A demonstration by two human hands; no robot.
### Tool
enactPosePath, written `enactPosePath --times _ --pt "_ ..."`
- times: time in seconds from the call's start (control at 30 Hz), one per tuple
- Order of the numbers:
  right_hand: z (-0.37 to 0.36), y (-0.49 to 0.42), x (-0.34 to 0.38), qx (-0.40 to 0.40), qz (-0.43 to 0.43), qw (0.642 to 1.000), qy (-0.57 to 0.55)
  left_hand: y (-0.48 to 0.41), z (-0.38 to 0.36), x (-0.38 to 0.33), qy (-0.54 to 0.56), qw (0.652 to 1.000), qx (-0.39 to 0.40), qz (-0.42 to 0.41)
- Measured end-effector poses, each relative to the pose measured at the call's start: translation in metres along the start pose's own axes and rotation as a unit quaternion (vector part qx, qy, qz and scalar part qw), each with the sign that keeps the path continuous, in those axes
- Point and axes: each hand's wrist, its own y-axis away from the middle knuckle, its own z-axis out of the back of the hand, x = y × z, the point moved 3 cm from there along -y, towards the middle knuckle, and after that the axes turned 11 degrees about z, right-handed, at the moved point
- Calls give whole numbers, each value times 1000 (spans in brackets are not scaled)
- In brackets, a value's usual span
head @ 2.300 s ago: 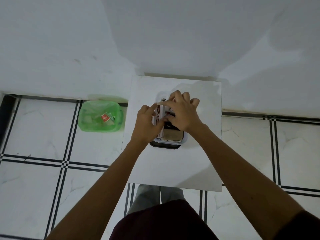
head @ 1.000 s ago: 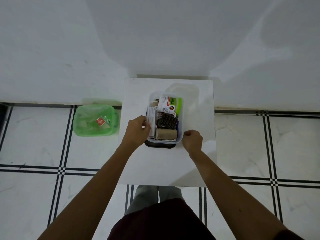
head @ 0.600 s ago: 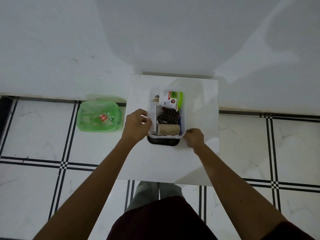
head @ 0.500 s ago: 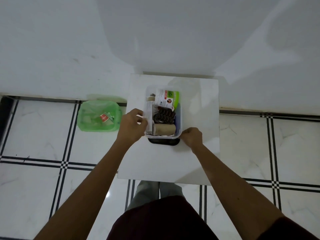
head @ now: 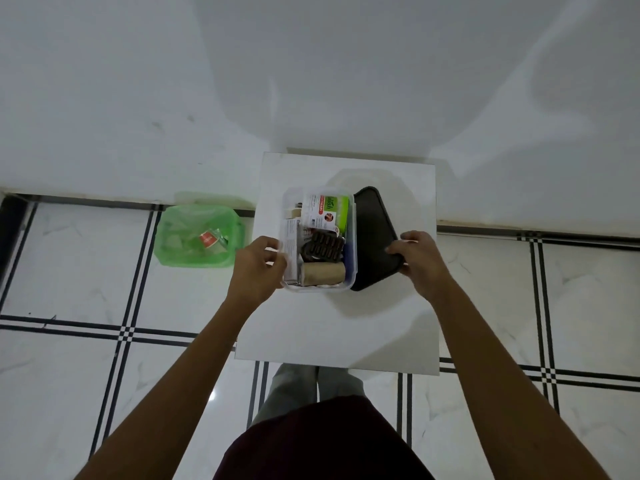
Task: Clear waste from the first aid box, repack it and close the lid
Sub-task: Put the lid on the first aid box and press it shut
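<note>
hands work either side of the clear first aid box (head: 318, 287) on the small white table (head: 332, 327). left hand (head: 258, 263) curls its fingers against the box's left wall. right hand (head: 417, 259) grips the near edge of the black lid (head: 372, 233), which lies just right of the box. green bin (head: 197, 237) sits on the floor to the left.

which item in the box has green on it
The swab packet at the far end of the box: green and white with a red stripe. The blister pack is dark, the roll tan.
</note>
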Motion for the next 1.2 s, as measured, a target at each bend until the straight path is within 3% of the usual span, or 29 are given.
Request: enactPosePath --times 0.07,0.17,0.27,0.4,0.53,0.6,0.67,0.83,0.93,1.0,1.1,1.13,1.2 --pt "0 7 18 21 10 1000 -15 -3 -6 2 -12 1000 -3 3" --pt "-11 23 46 6 106 989 99 -8 -18 5 -24 1000 4 11" --pt "-35 46 64 -19 238 946 219 -10 -29 5 -17 1000 1 14" --pt "-73 68 47 -7 350 879 324 -11 -33 4 -19 999 4 32" --pt "-105 76 18 -28 376 835 400 -7 -26 -9 -98 993 -72 -12" --pt "-116 81 9 -37 372 827 420 -6 -24 -13 -65 996 -62 -6" --pt "-124 81 2 -20 365 829 423 -9 -22 -13 2 999 -24 43" --pt "-124 74 -7 67 362 835 410 -17 -17 -15 -24 999 7 31" --pt "-113 73 4 104 345 877 318 -19 -16 -12 -1 999 9 42" --pt "-96 69 13 37 325 903 278 -19 -16 -9 5 999 6 46" --pt "-55 58 17 -143 252 905 311 -17 -17 -7 12 999 3 42" --pt "-44 53 14 -166 202 909 326 -15 -17 -6 15 999 1 39" --pt "-36 45 5 -129 144 922 335 -11 -17 -4 18 999 -5 35"
